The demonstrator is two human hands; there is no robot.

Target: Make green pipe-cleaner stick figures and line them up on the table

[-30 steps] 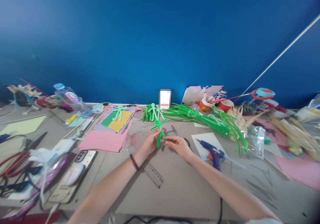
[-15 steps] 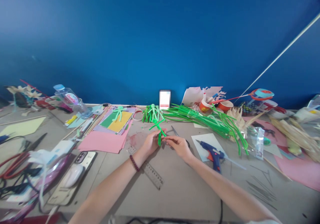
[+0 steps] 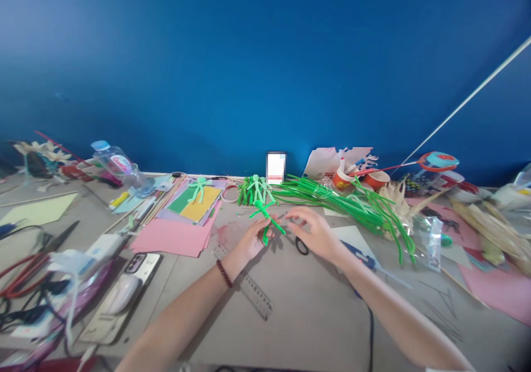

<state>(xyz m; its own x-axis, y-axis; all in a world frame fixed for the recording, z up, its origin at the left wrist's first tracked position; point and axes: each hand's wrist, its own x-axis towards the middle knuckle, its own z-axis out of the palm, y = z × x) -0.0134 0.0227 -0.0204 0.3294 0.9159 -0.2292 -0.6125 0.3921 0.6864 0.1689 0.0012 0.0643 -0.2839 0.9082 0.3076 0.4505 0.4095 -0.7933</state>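
My left hand (image 3: 253, 239) pinches a small green pipe-cleaner figure (image 3: 265, 217) by its lower part, holding it upright over the grey table (image 3: 290, 311). Its arms stick out sideways. My right hand (image 3: 315, 231) hovers just to the right with its fingers spread and nothing in it, above small scissors whose black handle loop (image 3: 301, 246) shows on the table. Behind the figure lie several finished green figures (image 3: 255, 188) and a long bundle of green pipe cleaners (image 3: 344, 200).
A blue glue gun (image 3: 363, 257) lies on white paper under my right forearm. A clear ruler (image 3: 249, 283) rests below my left wrist. Pink and coloured paper sheets (image 3: 176, 234) lie to the left, with a phone (image 3: 139, 262), a water bottle (image 3: 120, 167) and red cups (image 3: 360, 179) around.
My right hand has let go of the figure and moved right and up, fingers spreading over the scissors. The left hand still holds the figure, now tilted slightly.
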